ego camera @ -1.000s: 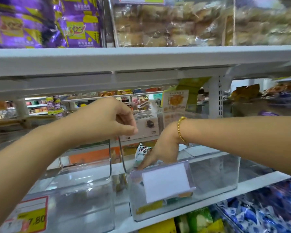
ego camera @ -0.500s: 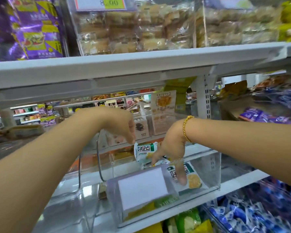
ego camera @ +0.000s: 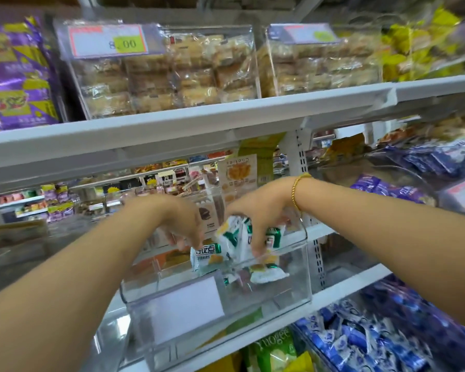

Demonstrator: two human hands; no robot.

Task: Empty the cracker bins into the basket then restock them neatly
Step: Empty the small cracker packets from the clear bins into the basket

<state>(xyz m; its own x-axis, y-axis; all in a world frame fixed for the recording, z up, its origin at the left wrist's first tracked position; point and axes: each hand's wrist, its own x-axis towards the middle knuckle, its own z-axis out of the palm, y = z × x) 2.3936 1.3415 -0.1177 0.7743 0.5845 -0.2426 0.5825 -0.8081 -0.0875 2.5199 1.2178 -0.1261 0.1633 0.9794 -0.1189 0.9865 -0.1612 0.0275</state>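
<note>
Over clear bin (ego camera: 304,269), right hand (ego camera: 262,210) grips cracker packets (ego camera: 232,237), fingers (ego camera: 256,247) down.

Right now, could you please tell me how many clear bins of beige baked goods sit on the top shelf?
2: one left bin behind the 8.00 price tag, one right bin beside it. More may be hidden past the frame.

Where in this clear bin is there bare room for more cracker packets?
Bare floor runs along the front of the clear bin, between the blank label and the loose packets, and into the front right corner. The back is crowded: the right hand grips a bunch of cracker packets there, with the left hand beside it.
</note>
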